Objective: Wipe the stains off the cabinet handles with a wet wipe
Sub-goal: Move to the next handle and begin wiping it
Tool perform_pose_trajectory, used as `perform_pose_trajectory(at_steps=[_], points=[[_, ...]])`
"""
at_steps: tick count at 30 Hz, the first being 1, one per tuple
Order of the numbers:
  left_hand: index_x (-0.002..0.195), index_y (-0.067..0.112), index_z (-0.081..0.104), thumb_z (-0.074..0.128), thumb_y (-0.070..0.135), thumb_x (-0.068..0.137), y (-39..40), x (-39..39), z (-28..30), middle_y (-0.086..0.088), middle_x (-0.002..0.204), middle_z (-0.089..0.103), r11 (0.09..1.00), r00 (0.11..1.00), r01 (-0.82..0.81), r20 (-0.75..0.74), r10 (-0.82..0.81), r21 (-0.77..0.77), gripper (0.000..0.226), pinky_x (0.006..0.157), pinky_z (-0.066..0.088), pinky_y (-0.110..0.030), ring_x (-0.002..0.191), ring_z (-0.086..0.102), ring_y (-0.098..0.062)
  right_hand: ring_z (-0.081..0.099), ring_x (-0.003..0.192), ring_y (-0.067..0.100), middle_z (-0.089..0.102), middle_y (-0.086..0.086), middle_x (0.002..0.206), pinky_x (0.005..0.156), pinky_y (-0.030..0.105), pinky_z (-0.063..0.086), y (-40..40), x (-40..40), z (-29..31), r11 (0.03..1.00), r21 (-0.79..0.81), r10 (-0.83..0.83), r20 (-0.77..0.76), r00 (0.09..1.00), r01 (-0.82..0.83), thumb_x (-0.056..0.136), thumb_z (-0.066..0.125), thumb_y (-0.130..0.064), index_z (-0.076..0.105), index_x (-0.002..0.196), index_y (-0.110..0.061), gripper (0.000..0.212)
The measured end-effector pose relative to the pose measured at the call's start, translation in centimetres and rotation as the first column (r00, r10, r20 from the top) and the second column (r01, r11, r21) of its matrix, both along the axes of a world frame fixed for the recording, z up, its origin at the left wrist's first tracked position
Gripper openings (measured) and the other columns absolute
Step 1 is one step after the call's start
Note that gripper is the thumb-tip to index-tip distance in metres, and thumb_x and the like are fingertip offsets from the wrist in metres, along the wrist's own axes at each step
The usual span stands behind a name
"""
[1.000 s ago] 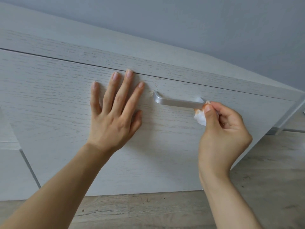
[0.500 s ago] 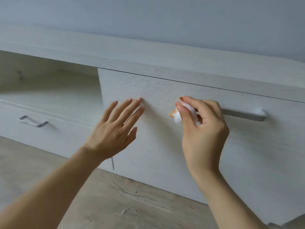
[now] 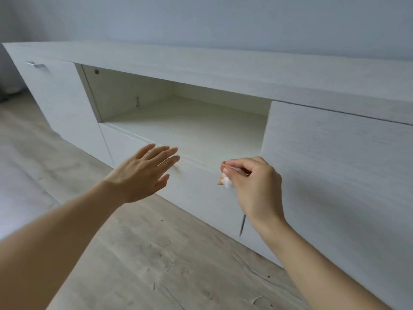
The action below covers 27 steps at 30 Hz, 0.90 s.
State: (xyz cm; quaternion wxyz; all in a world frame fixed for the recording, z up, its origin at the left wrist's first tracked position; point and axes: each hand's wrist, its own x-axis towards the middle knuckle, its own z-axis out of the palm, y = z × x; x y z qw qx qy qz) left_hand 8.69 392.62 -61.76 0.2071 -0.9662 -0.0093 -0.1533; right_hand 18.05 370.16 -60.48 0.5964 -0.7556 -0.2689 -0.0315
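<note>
Here, line by line:
Right hand: the right hand has thumb and curled fingers pinched on a crumpled white wet wipe, held before the drawer front.
Wet wipe: mostly buried in the fist; only a small white wad and an orange-stained corner poke out on the thumb side. Whether it touches the drawer front cannot be told.
Left hand: the left hand is spread wide, fingers straight and together, holding nothing, well to the left of the right hand. Its fingertips lie over the drawer's upper edge; contact is unclear.
Drawer handle: just past the left hand's fingers a faint dark smear shows on the drawer front; too blurred to call a handle, and the left hand covers most of that spot.
Far handle: a small metal handle sits on the door far beyond the left hand, near the cabinet's end, soft and partly washed out.
Cabinet: the pale wood cabinet has an open shelf compartment above both hands; its right end is cut off by the picture's edge.
Right door: the panel beyond the right hand shows no handle within the picture.
Floor: grey wood floor lies beneath both forearms.
</note>
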Motion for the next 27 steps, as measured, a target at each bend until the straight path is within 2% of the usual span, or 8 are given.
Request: perform_pose_trajectory(at_steps=[3,5,7,10,12,17,22,27], points=[[0.130,0.005,0.056,0.030,0.034,0.092,7.1,-0.6,-1.3,-0.013,0.138,0.051,1.000,0.999,0.005,-0.047,-0.005,0.002,0.055,0.105,0.039,-0.045,0.124,0.052,-0.029,0.054,0.072,-0.018,0.063,-0.007,0.088,0.062,-0.002,0.036,6.7,-1.0,-1.7,0.999,-0.045,0.001,-0.031,1.000,-0.002,0.082,0.071,-0.013,0.074,0.083,-0.017,0.005],[0.135,0.005,0.050,0.042,0.030,0.095,11.7,-0.4,-2.5,-0.012,0.142,0.046,1.000,0.999,0.016,-0.028,-0.017,-0.018,0.048,0.108,0.036,-0.045,0.129,0.047,-0.029,0.055,0.074,-0.016,0.064,-0.008,0.088,0.062,-0.002,0.037,11.0,-1.6,-2.9,0.999,-0.047,-0.021,-0.073,0.997,0.017,0.082,0.070,-0.014,0.074,0.080,-0.021,0.008],[0.143,0.007,0.038,0.055,0.026,0.093,16.1,0.2,-4.1,-0.010,0.151,0.033,0.997,0.999,0.018,-0.038,-0.021,-0.072,0.056,0.113,0.027,-0.044,0.137,0.036,-0.029,0.056,0.072,-0.016,0.065,-0.009,0.087,0.061,-0.002,0.038,15.1,-2.0,-4.3,0.998,-0.038,-0.058,-0.122,0.991,0.054,0.082,0.070,-0.017,0.072,0.078,-0.026,0.010],[0.151,0.012,0.017,0.053,0.029,0.094,20.9,1.7,-6.3,-0.006,0.158,0.008,0.991,0.996,0.041,-0.071,-0.050,-0.125,0.070,0.118,0.011,-0.041,0.145,0.014,-0.026,0.059,0.078,-0.012,0.068,-0.011,0.090,0.066,-0.001,0.040,20.2,-2.1,-6.1,0.985,0.004,-0.166,-0.197,0.966,0.170,0.082,0.071,-0.021,0.069,0.076,-0.033,0.013],[0.151,0.011,0.014,0.056,0.028,0.092,23.0,2.9,-7.5,-0.007,0.158,0.003,0.983,0.994,0.093,-0.039,-0.100,-0.157,0.074,0.119,0.009,-0.043,0.146,0.009,-0.027,0.061,0.082,-0.009,0.070,-0.011,0.092,0.070,0.000,0.042,22.7,-1.9,-7.0,0.957,0.079,-0.256,-0.222,0.941,0.279,0.081,0.071,-0.020,0.069,0.077,-0.034,0.014],[0.148,0.006,0.025,0.065,0.023,0.086,24.9,6.1,-10.0,-0.012,0.156,0.014,0.929,0.960,0.276,0.123,-0.252,-0.246,0.076,0.116,0.010,-0.051,0.143,0.016,-0.032,0.064,0.085,-0.006,0.071,-0.011,0.092,0.072,0.004,0.045,25.9,-1.3,-8.0,0.857,0.193,-0.442,-0.202,0.874,0.478,0.081,0.071,-0.018,0.070,0.081,-0.032,0.014],[0.146,0.001,0.029,0.042,0.034,0.086,24.9,7.4,-12.1,-0.018,0.153,0.023,0.881,0.923,0.361,0.251,-0.292,-0.305,0.069,0.115,0.003,-0.050,0.142,0.018,-0.034,0.065,0.087,-0.002,0.070,-0.007,0.094,0.081,0.015,0.049,27.2,-1.4,-8.7,0.802,0.155,-0.555,-0.164,0.816,0.577,0.082,0.070,-0.013,0.068,0.080,-0.033,0.020],[0.144,0.003,0.026,0.044,0.035,0.085,24.9,8.6,-13.5,-0.020,0.152,0.027,0.860,0.878,0.416,0.376,-0.295,-0.296,0.070,0.114,0.002,-0.050,0.140,0.017,-0.035,0.064,0.092,0.000,0.070,-0.006,0.095,0.084,0.015,0.048,27.3,-1.7,-10.8,0.782,0.172,-0.581,-0.150,0.800,0.600,0.084,0.068,-0.009,0.071,0.089,-0.024,0.016]])
